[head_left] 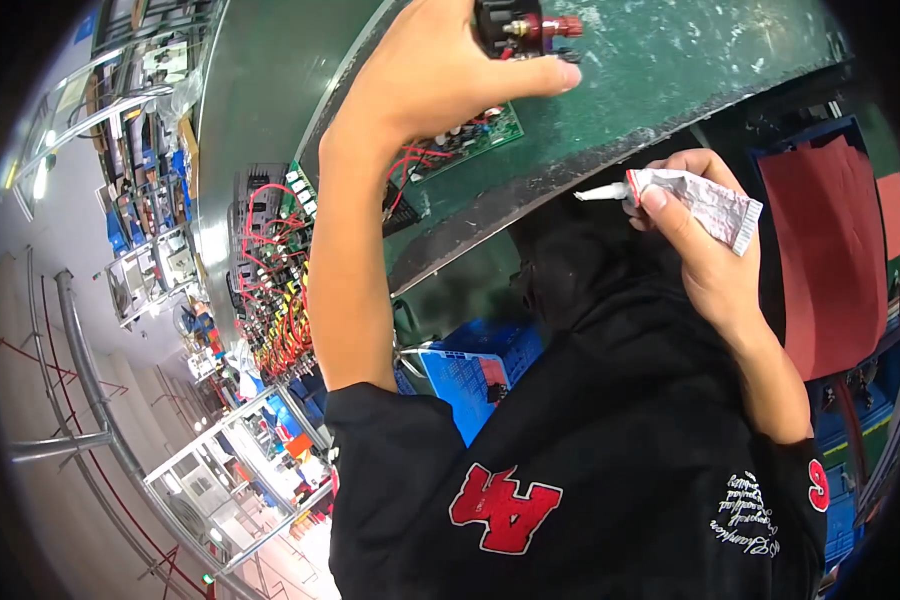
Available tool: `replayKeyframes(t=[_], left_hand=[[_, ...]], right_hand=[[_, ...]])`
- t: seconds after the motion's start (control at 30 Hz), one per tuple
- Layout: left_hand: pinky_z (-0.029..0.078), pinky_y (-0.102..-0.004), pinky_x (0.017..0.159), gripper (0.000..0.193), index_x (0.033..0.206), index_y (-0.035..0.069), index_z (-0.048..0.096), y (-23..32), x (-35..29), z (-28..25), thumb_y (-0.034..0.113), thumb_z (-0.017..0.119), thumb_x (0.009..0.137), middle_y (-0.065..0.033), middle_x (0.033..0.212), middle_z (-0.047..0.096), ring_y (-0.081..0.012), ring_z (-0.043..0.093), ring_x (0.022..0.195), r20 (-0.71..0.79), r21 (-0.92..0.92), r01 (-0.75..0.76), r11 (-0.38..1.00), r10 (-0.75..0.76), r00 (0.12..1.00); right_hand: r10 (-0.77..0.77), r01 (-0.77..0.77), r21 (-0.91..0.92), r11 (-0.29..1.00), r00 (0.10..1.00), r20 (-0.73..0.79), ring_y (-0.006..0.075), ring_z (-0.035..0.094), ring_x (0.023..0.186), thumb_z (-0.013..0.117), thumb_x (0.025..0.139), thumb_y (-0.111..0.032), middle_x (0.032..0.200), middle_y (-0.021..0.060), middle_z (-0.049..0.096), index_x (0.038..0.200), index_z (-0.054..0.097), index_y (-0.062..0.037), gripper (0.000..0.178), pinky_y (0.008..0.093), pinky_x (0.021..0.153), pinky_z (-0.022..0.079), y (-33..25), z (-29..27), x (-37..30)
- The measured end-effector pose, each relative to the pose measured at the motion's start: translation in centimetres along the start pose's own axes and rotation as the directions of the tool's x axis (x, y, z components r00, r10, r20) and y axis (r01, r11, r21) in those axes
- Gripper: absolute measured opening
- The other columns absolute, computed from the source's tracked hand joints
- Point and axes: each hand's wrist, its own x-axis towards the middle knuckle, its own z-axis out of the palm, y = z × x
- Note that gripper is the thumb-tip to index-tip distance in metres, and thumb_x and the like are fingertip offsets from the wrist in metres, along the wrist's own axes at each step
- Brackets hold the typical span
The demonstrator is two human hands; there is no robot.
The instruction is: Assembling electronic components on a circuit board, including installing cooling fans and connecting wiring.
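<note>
At the top edge of the head view, my left hand (420, 75) is closed around a black part with red and black terminal posts (515, 28), and its thumb is stretched beneath the posts. The fingers on the part's far side are cut off by the picture's edge. Below this hand, a green circuit board (485, 132) with red wires lies on the worn green bench (660, 70). Just off the bench's near edge, my right hand (705, 240) grips a crumpled white squeeze tube (700, 200), its white nozzle pointing left toward the bench.
Several boards with red and yellow wires (282, 290) are crowded along the left of the bench. A blue crate (460, 375) sits below the bench edge. Dark red sheets (825, 240) rest at the right. Metal railings (80, 350) and shelving stand far left.
</note>
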Motion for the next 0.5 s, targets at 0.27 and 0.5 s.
replayKeyframes(t=[0.27,0.5], left_hand=[[0.048,-0.0337,0.086,0.086,0.111,-0.010,0.052,-1.7,2.3,-0.7,0.055,0.084,0.065,-0.0190,0.101,0.062,-0.0242,0.061,0.095,-0.048,0.221,0.625,0.749,-0.632,0.774],[0.045,-0.0354,0.094,0.106,0.121,-0.019,0.041,-3.3,3.5,-2.0,0.066,0.077,0.068,-0.0267,0.117,0.054,-0.0273,0.056,0.109,0.047,0.219,0.743,0.632,-0.767,0.639]], right_hand=[[-0.416,0.391,-0.310,0.867,0.909,-0.015,0.0084,0.063,0.073,0.070,0.087,-0.004,0.083,0.0040,0.069,0.101,0.068,0.0016,0.014,0.0226,0.067,0.050,1.8,3.5,3.9],[-0.752,0.642,-0.721,0.262,0.603,0.265,0.0266,0.066,0.073,0.073,0.075,0.005,0.087,0.0101,0.067,0.096,0.065,-0.0022,0.024,0.0315,0.065,0.053,0.8,4.7,7.3]])
